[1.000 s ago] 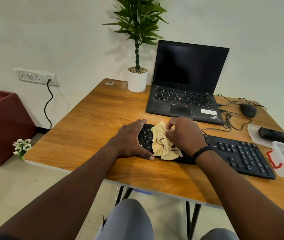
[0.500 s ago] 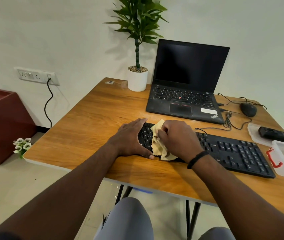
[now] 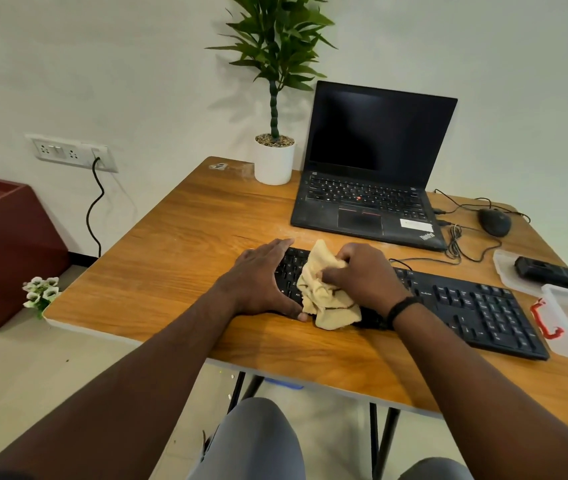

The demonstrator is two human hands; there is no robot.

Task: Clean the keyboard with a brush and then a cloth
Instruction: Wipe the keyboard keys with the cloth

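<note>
While hands (image 3: 362,275) work: one cloth (image 3: 324,296) (crumpled), one keyboard (image 3: 476,306).

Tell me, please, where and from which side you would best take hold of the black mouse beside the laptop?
Grip the mouse across its two long flanks, coming from above and its rear. It lies flat, its domed back fits a palm, and its cable leaves the far end, so the near side looks free.

Office-type workspace: wooden desk (image 3: 185,237) carrying open laptop (image 3: 372,168), external keyboard (image 3: 476,306), mouse (image 3: 494,221), potted plant (image 3: 273,161); wall sockets (image 3: 68,153) at left.
</note>
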